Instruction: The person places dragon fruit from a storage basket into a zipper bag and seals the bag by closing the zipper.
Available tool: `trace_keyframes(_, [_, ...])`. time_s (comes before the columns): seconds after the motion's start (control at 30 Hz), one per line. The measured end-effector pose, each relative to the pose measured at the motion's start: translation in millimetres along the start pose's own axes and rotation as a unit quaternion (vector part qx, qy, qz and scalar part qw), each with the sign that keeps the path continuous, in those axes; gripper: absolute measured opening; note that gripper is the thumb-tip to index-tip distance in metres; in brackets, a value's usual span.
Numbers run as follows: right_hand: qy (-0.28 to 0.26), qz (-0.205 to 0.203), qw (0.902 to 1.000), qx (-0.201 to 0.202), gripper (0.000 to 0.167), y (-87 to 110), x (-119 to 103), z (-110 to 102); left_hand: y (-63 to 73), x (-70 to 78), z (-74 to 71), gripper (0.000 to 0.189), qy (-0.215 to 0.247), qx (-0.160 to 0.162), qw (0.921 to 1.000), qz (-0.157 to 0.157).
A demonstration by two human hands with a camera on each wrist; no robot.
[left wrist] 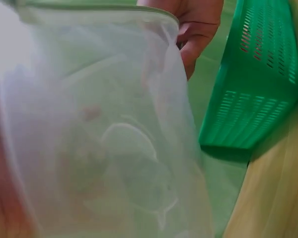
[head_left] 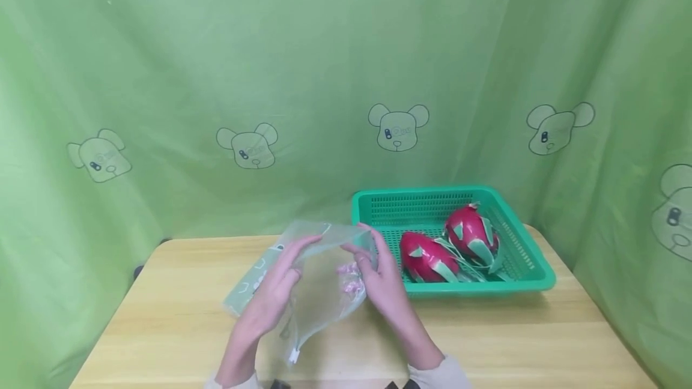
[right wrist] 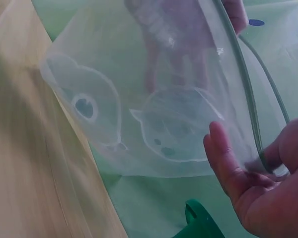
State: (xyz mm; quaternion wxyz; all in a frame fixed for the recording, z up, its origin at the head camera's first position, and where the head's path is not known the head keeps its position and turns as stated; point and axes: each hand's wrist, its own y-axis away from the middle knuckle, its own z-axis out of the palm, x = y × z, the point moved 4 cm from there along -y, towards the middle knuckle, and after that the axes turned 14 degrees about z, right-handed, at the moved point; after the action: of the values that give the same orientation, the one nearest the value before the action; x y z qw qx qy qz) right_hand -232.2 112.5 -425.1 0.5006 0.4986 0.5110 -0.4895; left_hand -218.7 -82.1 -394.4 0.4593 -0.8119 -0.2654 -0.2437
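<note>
A translucent zip bag with white cartoon outlines is held up over the table, its mouth spread wide. Its white slider hangs at the near corner. My left hand grips the left side of the mouth; part of that hand shows blurred through the plastic in the right wrist view. On the opposite side my right hand pinches the zip rim, its thumb inside the mouth and fingers outside. No contents can be made out in the bag.
Right of the bag stands a green plastic basket with slotted walls. Two pink dragon fruits with green scales lie in it. Beneath is a light wooden table. A green curtain with bear-head prints hangs behind and at the sides.
</note>
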Motion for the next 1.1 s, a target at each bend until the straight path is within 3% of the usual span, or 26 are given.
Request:
trace_keyframes(0.1, [-0.009,0.015,0.9996,-0.022,0.068,2.9,0,6,0.2,-1.4,-3.6,0.056,0.012,0.050,0.9985,-0.016])
trace_keyframes(0.23, [0.034,0.014,0.9977,-0.057,0.088,6.7,3,19,0.2,0.3,-11.8,0.054,0.011,0.117,0.9927,-0.027])
trace_keyframes(0.37, [0.067,-0.001,0.9953,-0.070,0.092,8.0,5,25,1.7,6.7,-26.3,0.053,0.007,0.164,0.9864,0.002])
trace_keyframes(0.5, [0.075,-0.008,0.9951,-0.063,0.082,8.4,5,23,2.7,16.1,-40.9,0.054,0.014,0.203,0.9781,0.044])
trace_keyframes(0.7, [0.114,-0.019,0.9919,-0.053,0.063,9.2,4,25,5.1,21.9,-48.6,0.051,0.001,0.227,0.9723,0.056])
trace_keyframes(0.9, [0.097,0.007,0.9942,-0.045,0.070,15.1,-3,24,4.8,15.7,-44.4,0.046,-0.017,0.219,0.9748,0.038])
trace_keyframes(1.1, [0.147,0.008,0.9890,-0.020,0.076,21.4,-13,20,5.3,11.8,-46.5,0.047,-0.031,0.274,0.9613,0.003])
